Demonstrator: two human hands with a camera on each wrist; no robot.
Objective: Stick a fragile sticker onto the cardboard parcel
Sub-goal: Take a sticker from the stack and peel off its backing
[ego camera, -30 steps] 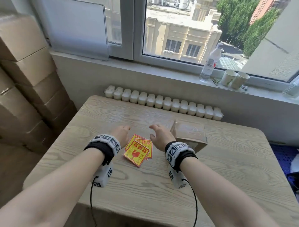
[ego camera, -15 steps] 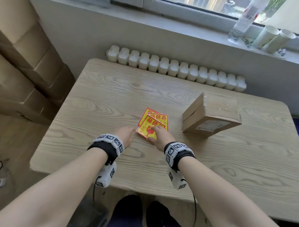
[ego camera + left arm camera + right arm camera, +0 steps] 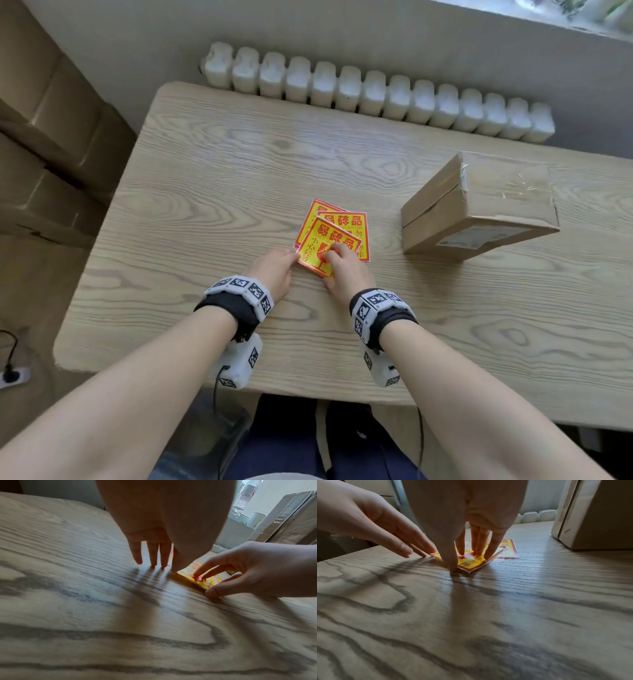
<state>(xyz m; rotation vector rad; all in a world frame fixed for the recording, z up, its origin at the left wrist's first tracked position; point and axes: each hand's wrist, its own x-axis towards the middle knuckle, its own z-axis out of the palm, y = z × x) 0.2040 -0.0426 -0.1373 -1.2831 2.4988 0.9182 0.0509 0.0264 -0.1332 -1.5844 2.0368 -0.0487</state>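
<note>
Both hands sit at the small stack of fragile stickers, approx mid-table. The top sticker lies turned like a diamond on the wooden table, corners approx at 12, 3, 6 and 9 o'clock, w/ two more stickers fanned under it toward 12–1. The right hand is on it: fingertips pressed down on the printed face, thumb hooked at the near corner around 6 o'clock, which curls up a bit off the wood in the right wrist view, so it reads as a pinch just forming, not a full lift. The left hand is flat, fingers straight and close together, tips touching the table right at the sticker's 9 o'clock corner, holding nothing; probably there to steady the stack or catch the edge. The cardboard parcel stands at approx 2–3 o'clock from the grip, near but apart from the stickers, taped top face up, long axis running roughly 8 to 2 o'clock. That's the relation that matters: the right hand is the nearer one to the parcel and is the hand with the sticker, so the carry should go right and slightly away, no crossing of arms. Can't tell if backing paper is still on; if so, a peel prob comes first, w/ the left hand well placed at the opposite corner.
</note>
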